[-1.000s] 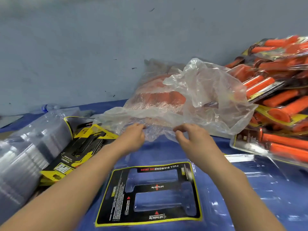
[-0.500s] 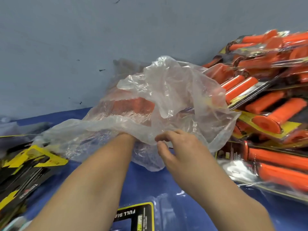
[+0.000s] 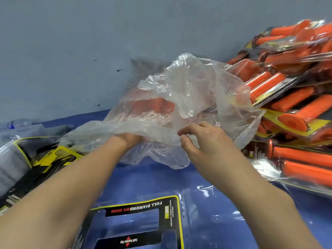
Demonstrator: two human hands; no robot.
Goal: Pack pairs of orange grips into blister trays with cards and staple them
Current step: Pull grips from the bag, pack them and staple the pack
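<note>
Blue worktop [image 3: 224,203]: finished packs [image 3: 291,97] pile at right, many apparently done. At centre a plastic bag [image 3: 194,90] holds the loose orange grips [image 3: 152,105]. 1 front card [image 3: 142,206] lies unfilled, so that pack is pending. The right hand [image 3: 206,139] pinches the bag mouth; the left hand [image 3: 128,139] is inside the bag, its grip hidden, so I cannot tell.

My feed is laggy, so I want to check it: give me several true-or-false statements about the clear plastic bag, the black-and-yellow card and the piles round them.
1. The crumpled clear plastic bag holds orange grips. True.
2. The flat black-and-yellow card nearest the camera has grips in its cut-outs. False: only the blue table cover shows through them.
3. The pile of finished packs lies right of the bag. True.
4. The stack of spare cards lies right of the bag. False: it lies left of it.
5. The left forearm leads under the bag's film. True.
</note>
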